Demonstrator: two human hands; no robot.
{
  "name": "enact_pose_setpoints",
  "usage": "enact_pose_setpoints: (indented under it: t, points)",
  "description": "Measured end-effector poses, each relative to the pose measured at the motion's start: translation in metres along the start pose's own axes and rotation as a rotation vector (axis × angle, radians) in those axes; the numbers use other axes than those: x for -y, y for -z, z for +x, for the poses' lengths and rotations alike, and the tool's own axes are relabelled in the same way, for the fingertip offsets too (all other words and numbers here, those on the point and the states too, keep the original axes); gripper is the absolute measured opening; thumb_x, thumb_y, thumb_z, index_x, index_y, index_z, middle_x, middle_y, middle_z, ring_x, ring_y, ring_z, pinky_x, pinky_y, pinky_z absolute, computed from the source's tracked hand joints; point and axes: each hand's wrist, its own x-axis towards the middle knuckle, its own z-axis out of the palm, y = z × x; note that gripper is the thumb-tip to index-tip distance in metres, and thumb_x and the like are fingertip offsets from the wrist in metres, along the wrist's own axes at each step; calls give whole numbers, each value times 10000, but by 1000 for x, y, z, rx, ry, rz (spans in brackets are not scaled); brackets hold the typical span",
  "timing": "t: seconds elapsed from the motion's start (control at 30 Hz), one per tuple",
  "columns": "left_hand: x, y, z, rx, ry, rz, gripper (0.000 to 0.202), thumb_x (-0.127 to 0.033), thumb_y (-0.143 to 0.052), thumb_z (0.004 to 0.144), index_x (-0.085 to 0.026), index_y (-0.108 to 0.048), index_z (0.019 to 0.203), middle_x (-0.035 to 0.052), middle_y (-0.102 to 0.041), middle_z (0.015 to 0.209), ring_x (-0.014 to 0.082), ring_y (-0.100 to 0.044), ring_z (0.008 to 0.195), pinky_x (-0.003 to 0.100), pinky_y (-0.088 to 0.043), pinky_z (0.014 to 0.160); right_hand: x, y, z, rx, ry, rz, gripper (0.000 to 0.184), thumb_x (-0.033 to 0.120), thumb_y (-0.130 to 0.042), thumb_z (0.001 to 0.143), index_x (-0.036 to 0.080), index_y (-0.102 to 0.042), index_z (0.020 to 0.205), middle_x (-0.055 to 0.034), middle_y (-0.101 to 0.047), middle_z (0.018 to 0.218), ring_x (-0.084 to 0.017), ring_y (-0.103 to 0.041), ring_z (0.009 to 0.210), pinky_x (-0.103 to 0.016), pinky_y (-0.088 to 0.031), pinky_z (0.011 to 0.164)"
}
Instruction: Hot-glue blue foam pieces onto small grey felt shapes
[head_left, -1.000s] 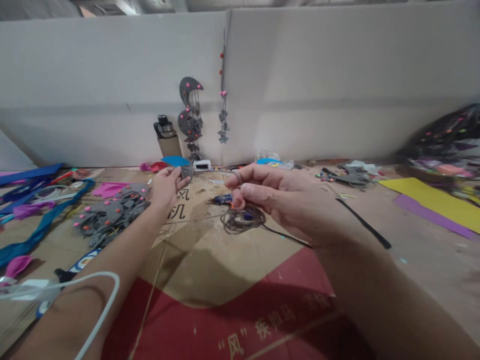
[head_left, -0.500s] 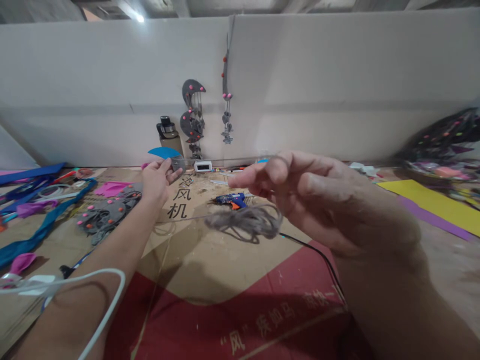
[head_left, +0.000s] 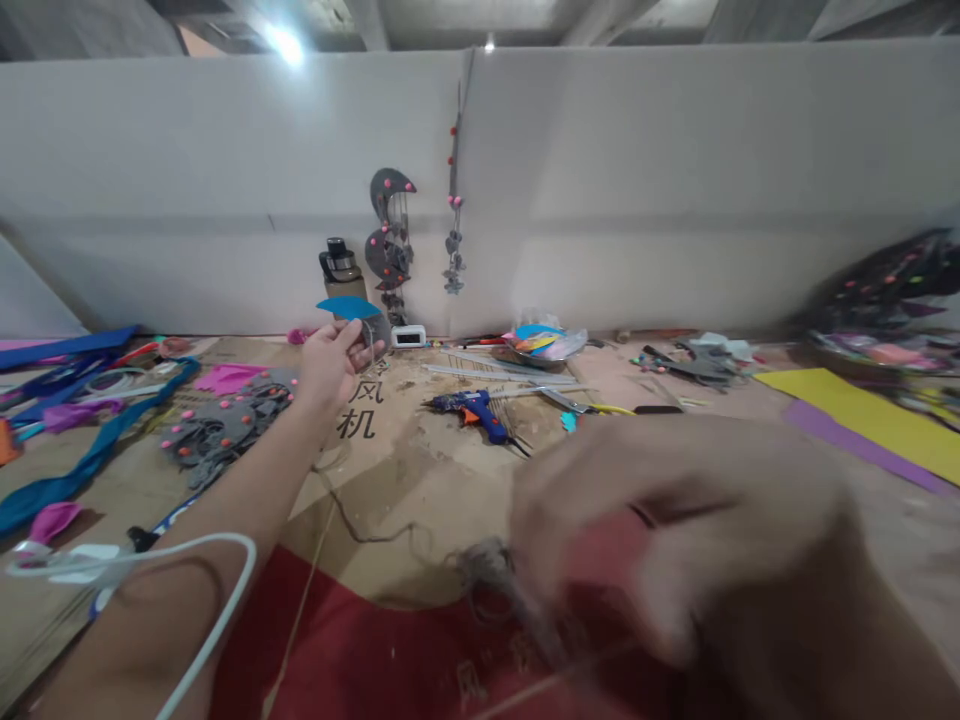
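My left hand [head_left: 334,365] is closed on a blue felt-like piece [head_left: 349,307] with a rounded grey piece [head_left: 379,328] beside it, held above the far part of the cardboard. A grey cord [head_left: 367,538] trails slackly below that hand across the cardboard to a loosely wound bundle of cord [head_left: 487,570]. Low on the right, my right hand [head_left: 675,530] is smeared by motion, its fingers curved beside the bundle. I cannot tell whether they grip it. A blue glue gun [head_left: 480,412] lies beyond, between the hands.
Scissors [head_left: 566,400] and clear sticks [head_left: 495,368] lie behind the glue gun. A bowl of colourful scraps [head_left: 540,345] stands at the back. Grey felt ornaments [head_left: 225,425] and blue strips are on the left; yellow sheets [head_left: 870,415] on the right. A white cable [head_left: 202,540] crosses my left forearm.
My right hand has dropped lower, and the cord bundle has come down with it. The cord, stretched between the hands before, now hangs slack. My left hand has stayed nearly still.
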Motion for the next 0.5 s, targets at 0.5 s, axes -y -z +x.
enact_pose_setpoints:
  t: [0.5]
  points:
    - [16, -52, -70, 379, 270, 104, 175, -259, -684, 704, -118, -586, 736, 34, -634, 768, 121, -622, 687, 310, -562, 689, 28, -23, 54, -672, -220, 356, 208, 340, -510, 810, 184, -571, 933, -29, -609, 895, -127, -541, 772, -276, -436, 702]
